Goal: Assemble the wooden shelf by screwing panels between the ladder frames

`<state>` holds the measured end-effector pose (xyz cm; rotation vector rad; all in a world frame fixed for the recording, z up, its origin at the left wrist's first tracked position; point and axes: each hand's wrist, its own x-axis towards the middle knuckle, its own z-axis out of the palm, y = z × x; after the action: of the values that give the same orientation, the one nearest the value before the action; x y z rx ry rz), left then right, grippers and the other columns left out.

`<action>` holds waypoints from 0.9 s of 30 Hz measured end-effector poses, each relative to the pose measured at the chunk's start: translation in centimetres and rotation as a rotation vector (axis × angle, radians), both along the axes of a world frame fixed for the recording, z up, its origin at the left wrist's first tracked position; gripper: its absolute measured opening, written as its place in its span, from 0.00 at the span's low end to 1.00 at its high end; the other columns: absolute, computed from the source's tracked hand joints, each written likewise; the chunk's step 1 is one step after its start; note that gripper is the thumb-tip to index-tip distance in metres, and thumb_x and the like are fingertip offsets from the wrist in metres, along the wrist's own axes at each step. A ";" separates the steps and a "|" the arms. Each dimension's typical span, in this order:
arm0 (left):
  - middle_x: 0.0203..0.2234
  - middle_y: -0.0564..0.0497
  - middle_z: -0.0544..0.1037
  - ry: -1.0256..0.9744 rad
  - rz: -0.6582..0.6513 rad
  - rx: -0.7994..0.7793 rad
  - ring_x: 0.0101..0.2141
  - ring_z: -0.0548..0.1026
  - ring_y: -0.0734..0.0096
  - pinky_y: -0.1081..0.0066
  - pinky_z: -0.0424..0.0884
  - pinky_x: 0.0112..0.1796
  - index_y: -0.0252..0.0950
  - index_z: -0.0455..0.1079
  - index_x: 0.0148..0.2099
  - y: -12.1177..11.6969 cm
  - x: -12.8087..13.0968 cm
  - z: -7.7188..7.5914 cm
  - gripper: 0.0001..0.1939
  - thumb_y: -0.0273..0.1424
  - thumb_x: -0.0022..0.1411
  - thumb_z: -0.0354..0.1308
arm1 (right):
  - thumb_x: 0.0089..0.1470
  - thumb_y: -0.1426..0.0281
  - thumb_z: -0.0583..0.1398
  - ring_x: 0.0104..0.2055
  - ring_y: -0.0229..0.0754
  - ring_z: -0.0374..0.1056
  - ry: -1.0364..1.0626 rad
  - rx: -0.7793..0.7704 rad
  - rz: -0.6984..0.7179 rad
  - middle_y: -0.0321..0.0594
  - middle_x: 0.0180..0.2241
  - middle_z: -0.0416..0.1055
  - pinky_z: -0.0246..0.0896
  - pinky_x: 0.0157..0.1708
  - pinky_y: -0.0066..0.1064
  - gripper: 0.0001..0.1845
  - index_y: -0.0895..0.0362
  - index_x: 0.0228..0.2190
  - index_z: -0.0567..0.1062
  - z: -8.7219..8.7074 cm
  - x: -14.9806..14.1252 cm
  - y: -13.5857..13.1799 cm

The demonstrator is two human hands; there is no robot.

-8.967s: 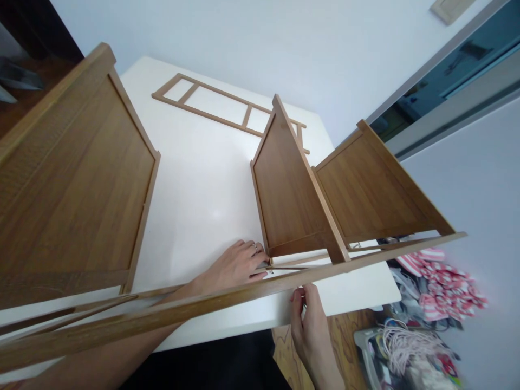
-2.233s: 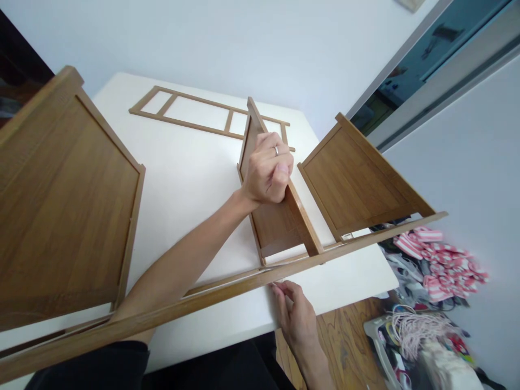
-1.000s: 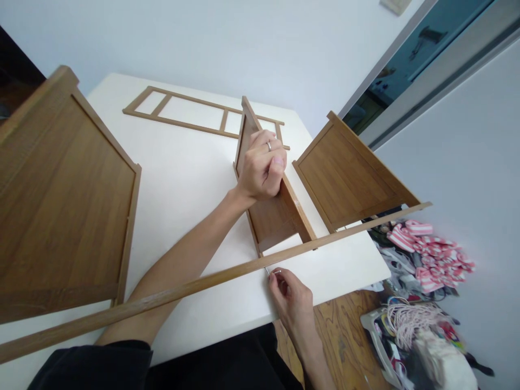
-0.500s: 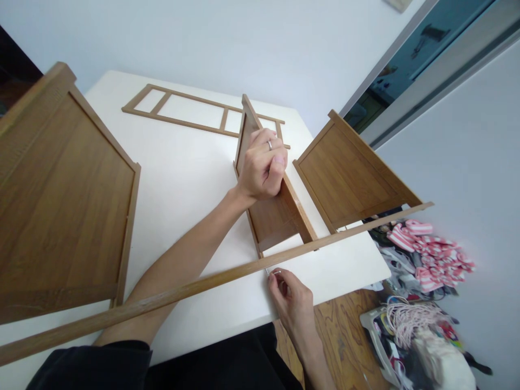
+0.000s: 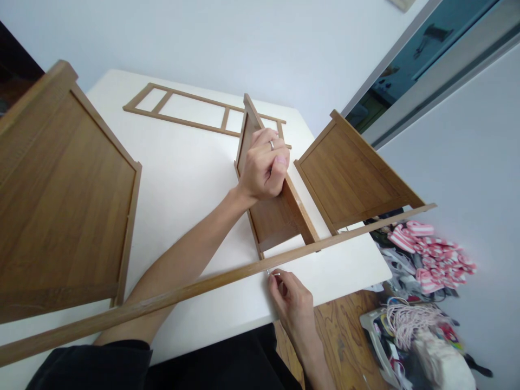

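Observation:
My left hand is closed around the upper edge of the middle wooden panel, fingers wrapped over it. That panel stands on edge, its near end meeting a long wooden rail that crosses in front of me. Below the rail, my right hand pinches a thin metal hex key, its tip close to the rail where the middle panel joins. Whether the tip sits in a screw is too small to tell. Another wooden panel joins the rail on the right, and a larger one on the left.
A slim wooden ladder-like frame lies flat at the back of the white table, near the wall. Right of the table, a bin full of odds and ends stands on the wood floor, beside red-striped cloth.
Both hands keep their grips and almost the same places. The whole view has shifted very slightly.

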<state>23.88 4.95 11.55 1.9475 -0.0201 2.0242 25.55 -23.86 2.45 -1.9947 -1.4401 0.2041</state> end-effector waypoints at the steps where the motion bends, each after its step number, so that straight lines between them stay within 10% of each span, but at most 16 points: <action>1: 0.20 0.53 0.64 0.002 -0.004 -0.002 0.29 0.67 0.63 0.52 0.68 0.45 0.41 0.57 0.27 0.0 0.0 0.0 0.22 0.35 0.76 0.40 | 0.68 0.69 0.57 0.26 0.36 0.68 -0.012 0.003 0.008 0.36 0.28 0.74 0.65 0.29 0.26 0.09 0.55 0.38 0.77 0.0 0.1 0.0; 27: 0.19 0.53 0.63 0.053 0.035 -0.036 0.30 0.71 0.63 0.48 0.71 0.46 0.40 0.56 0.25 -0.1 -0.2 0.0 0.26 0.41 0.78 0.37 | 0.69 0.69 0.56 0.31 0.38 0.72 -0.029 -0.009 0.052 0.39 0.32 0.75 0.68 0.33 0.28 0.09 0.54 0.41 0.77 -0.1 -0.1 -0.2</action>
<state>23.69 4.87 11.52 1.9924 0.0635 1.9799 25.49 -24.09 2.39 -1.9765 -1.5122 0.2054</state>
